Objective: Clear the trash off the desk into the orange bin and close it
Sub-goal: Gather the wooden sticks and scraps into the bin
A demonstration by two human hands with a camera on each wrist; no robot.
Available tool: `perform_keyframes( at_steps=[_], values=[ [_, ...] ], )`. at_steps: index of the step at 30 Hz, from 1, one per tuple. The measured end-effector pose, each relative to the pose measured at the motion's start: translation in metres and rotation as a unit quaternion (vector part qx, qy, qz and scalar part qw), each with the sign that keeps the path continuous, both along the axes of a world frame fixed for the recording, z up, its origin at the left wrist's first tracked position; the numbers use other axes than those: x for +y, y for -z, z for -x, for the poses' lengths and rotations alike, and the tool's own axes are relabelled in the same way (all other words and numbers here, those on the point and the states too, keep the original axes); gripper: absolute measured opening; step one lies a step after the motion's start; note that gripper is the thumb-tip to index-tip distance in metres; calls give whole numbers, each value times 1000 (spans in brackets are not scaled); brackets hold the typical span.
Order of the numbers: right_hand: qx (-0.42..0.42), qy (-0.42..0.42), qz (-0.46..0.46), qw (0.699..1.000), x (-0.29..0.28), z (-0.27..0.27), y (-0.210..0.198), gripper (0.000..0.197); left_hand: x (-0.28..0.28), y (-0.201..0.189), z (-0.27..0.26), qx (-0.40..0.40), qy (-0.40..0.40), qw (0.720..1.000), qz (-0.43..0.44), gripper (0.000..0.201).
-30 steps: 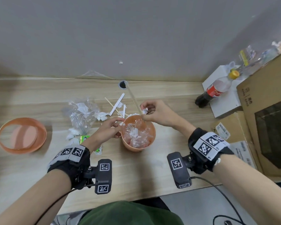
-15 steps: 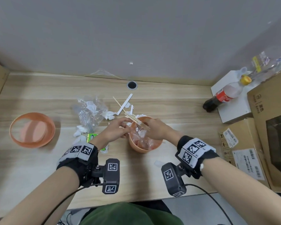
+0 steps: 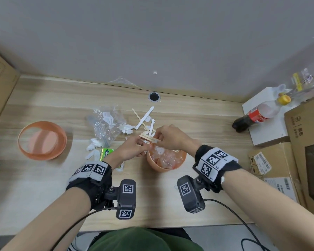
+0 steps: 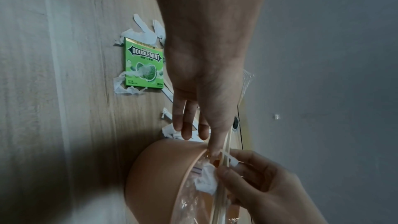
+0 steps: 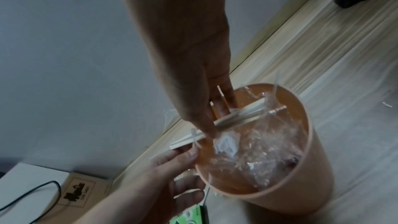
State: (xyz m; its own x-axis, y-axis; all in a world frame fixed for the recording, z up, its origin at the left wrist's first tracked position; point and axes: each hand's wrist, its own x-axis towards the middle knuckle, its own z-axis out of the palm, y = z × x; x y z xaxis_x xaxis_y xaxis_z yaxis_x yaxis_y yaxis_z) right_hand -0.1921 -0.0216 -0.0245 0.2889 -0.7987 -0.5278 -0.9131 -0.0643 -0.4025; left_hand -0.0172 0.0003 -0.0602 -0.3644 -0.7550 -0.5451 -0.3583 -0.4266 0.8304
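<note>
Two hands meet over the rim of the orange bin, which stands on the desk in front of the person, already part-filled with crumpled clear plastic and a wad of tissue. The right hand pinches a bundle of wooden sticks lying across the bin's mouth; they look too long to drop in flat, so I judge the grip is meant to tip or snap them so they fit. The left hand reaches to the rim and the near end of the sticks with straight fingers, most likely to steady bin and bundle together (whether it actually grips the sticks, I cannot tell).

Plenty of trash is left on the desk, just left of the bin: a clear plastic bag stuffed with tissue, torn paper scraps, white paper strips and one more stick behind the hands. A green gum pack reads "DOUBLEMINT", with "WRIGLEY'S" small above it and Chinese characters below. The orange lid lies well apart on the left, so closing is not yet possible.

At the right a cola bottle with a red label lies on a white box, the label too small to read, beside cardboard boxes with printed shipping labels
</note>
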Motion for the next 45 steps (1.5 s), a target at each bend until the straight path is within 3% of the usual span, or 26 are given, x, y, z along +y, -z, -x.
perform_keyframes(
  at_steps=[6, 9, 13, 22, 28, 32, 42, 45],
  values=[
    [-105, 66, 54, 991, -2, 14, -15, 6, -3, 5, -1, -5, -3, 1000, -17, 21],
    [-201, 118, 48, 971, -3, 26, -29, 15, -4, 6, -2, -6, 4, 1000, -16, 17],
    [-257, 172, 101, 946, -3, 39, -36, 24, -5, 6, -2, -10, 9, 1000, -20, 18],
    [-242, 191, 146, 940, 6, 37, -12, 23, -5, 0, -3, -8, 12, 1000, -22, 21],
    [-198, 127, 135, 963, 15, 34, 16, 10, -6, -1, -5, -7, 10, 1000, -21, 21],
    [-149, 70, 108, 980, 19, 30, 28, 14, -7, -1, -4, -10, 11, 1000, -16, 22],
    [-134, -47, 96, 985, 20, 36, 5, 26, -8, 1, -2, -4, 4, 1000, -15, 25],
    [-136, -36, 98, 985, 20, 40, -1, 23, -8, 2, -2, -1, -2, 1000, -19, 28]
  ],
)
